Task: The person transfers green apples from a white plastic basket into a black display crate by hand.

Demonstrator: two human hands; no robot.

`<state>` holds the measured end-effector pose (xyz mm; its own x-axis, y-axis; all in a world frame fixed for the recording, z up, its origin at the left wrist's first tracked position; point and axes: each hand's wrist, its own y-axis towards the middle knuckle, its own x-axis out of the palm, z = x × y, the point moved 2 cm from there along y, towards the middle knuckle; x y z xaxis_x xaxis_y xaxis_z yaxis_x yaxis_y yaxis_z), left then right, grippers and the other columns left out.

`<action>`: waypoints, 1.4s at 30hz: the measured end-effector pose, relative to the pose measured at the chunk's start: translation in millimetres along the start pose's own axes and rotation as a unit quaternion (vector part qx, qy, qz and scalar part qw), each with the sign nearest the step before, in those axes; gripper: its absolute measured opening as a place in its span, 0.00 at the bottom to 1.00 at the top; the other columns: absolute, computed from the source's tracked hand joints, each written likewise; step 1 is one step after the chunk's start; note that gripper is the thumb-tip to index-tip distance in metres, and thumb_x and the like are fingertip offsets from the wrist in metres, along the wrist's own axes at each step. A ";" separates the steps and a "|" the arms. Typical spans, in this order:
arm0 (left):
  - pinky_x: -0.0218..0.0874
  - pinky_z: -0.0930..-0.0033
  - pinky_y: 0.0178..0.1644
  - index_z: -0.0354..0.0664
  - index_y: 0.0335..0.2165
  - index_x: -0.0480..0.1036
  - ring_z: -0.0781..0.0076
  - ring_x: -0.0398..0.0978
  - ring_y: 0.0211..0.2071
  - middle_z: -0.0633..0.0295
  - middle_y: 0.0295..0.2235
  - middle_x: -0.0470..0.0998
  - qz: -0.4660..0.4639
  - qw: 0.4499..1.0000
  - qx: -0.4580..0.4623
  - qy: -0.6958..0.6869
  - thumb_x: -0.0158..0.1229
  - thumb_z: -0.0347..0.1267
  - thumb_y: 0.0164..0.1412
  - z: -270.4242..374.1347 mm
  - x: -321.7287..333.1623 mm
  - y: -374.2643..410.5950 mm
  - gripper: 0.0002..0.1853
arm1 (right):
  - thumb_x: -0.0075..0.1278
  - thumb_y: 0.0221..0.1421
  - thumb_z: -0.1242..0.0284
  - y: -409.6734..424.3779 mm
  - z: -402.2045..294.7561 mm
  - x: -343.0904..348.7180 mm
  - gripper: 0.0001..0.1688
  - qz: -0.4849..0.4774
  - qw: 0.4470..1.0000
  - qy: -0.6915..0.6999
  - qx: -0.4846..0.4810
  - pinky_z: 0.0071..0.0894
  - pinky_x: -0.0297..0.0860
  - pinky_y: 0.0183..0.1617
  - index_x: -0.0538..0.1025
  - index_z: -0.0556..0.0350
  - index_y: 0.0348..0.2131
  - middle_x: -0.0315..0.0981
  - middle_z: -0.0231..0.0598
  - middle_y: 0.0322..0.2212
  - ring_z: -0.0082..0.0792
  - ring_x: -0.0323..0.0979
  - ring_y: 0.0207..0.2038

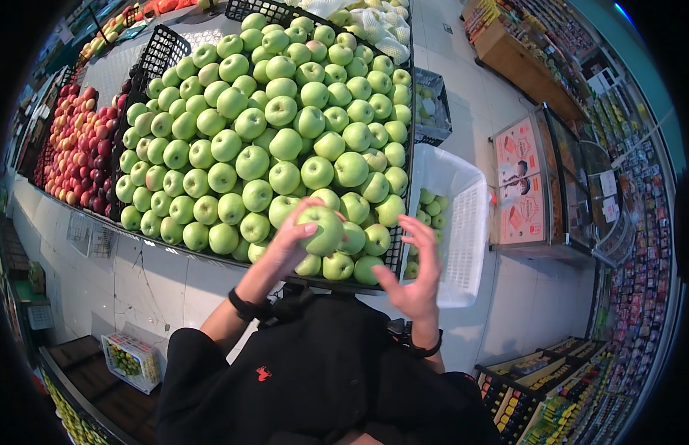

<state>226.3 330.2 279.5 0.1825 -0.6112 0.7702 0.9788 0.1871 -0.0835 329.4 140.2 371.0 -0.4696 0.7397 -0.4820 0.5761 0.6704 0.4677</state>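
Observation:
A green apple [322, 230] is gripped in my left hand [291, 239], above the front edge of a large pile of green apples [252, 162]. To its right, my right hand [416, 272] is raised with fingers apart and holds nothing, over the corner of the display's black mesh rim [395, 245]. The piled apples fill the sloping display in front of me, mostly stem side up. A white plastic crate [461, 222] stands right beside the display, with some green apples [431, 208] at its left side.
Red and yellow fruit [80, 144] lies left of a black mesh divider [161, 53]. Foam-net-wrapped fruit [380, 28] sits at the far end. A dark crate [433, 105] stands behind the white one. Further right is a glass-topped cabinet [544, 183]; a small fruit crate [131, 361] is at lower left.

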 end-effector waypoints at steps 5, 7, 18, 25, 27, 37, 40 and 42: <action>0.69 0.64 0.41 0.39 0.44 0.60 0.58 0.73 0.43 0.48 0.43 0.72 0.148 0.843 0.174 0.486 0.72 0.40 0.41 101.8 -38.0 7.0 0.36 | 0.59 0.47 0.71 -31.5 26.0 -3.7 0.25 0.038 0.984 0.006 0.173 0.32 0.68 0.41 0.70 0.60 0.45 0.75 0.43 0.39 0.36 0.73 0.42; 0.68 0.63 0.41 0.33 0.42 0.62 0.59 0.74 0.40 0.46 0.41 0.74 0.165 0.631 0.240 0.719 0.74 0.43 0.37 153.0 -39.6 26.6 0.39 | 0.59 0.47 0.72 -39.7 23.3 -0.5 0.24 0.024 0.981 0.002 0.190 0.31 0.68 0.41 0.71 0.60 0.44 0.76 0.42 0.35 0.35 0.74 0.38; 0.66 0.58 0.42 0.42 0.45 0.72 0.56 0.74 0.40 0.54 0.35 0.77 0.142 0.312 0.122 0.931 0.67 0.57 0.34 253.6 -107.3 167.5 0.42 | 0.59 0.48 0.71 -78.1 29.3 3.3 0.23 0.005 0.972 -0.045 0.229 0.33 0.69 0.38 0.71 0.60 0.44 0.76 0.44 0.30 0.38 0.75 0.32; 0.65 0.57 0.46 0.41 0.52 0.64 0.54 0.72 0.46 0.49 0.42 0.75 0.138 0.391 0.101 0.904 0.63 0.58 0.42 248.2 -129.1 187.5 0.45 | 0.59 0.48 0.70 -100.1 50.3 -15.2 0.23 0.031 0.958 -0.062 0.280 0.34 0.69 0.37 0.71 0.60 0.43 0.76 0.44 0.29 0.38 0.75 0.31; 0.64 0.57 0.48 0.40 0.53 0.61 0.53 0.71 0.47 0.46 0.44 0.73 0.168 0.365 0.101 0.910 0.61 0.58 0.46 244.2 -137.5 187.4 0.44 | 0.59 0.48 0.70 -103.6 58.4 -18.8 0.23 0.030 0.955 -0.057 0.291 0.34 0.69 0.37 0.70 0.61 0.43 0.75 0.44 0.29 0.38 0.74 0.31; 0.61 0.56 0.51 0.39 0.56 0.58 0.49 0.69 0.49 0.41 0.49 0.68 0.223 0.339 0.117 0.907 0.58 0.55 0.52 243.8 -162.5 174.2 0.42 | 0.59 0.50 0.67 -101.8 114.4 -42.4 0.24 -0.007 0.956 -0.045 0.288 0.36 0.69 0.38 0.70 0.61 0.43 0.75 0.44 0.29 0.40 0.74 0.32; 0.61 0.57 0.51 0.39 0.52 0.65 0.51 0.69 0.49 0.49 0.50 0.68 0.214 0.327 0.165 0.905 0.56 0.53 0.55 226.3 -131.1 160.1 0.35 | 0.58 0.50 0.67 -103.1 133.4 -57.1 0.23 -0.016 0.952 -0.054 0.302 0.35 0.69 0.38 0.71 0.61 0.43 0.75 0.44 0.29 0.40 0.74 0.32; 0.61 0.57 0.51 0.38 0.48 0.69 0.53 0.69 0.49 0.50 0.49 0.70 0.138 0.272 0.228 0.925 0.59 0.50 0.54 206.7 -104.6 152.6 0.31 | 0.58 0.50 0.67 -107.2 147.1 -68.3 0.23 -0.010 0.950 -0.062 0.305 0.35 0.69 0.38 0.71 0.61 0.43 0.75 0.44 0.29 0.40 0.74 0.32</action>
<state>337.3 581.7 316.9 0.3914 0.2113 -0.8956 0.8676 0.2397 0.4357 398.1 9.3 244.8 -0.4247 0.6889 -0.5875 0.8656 0.4991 -0.0404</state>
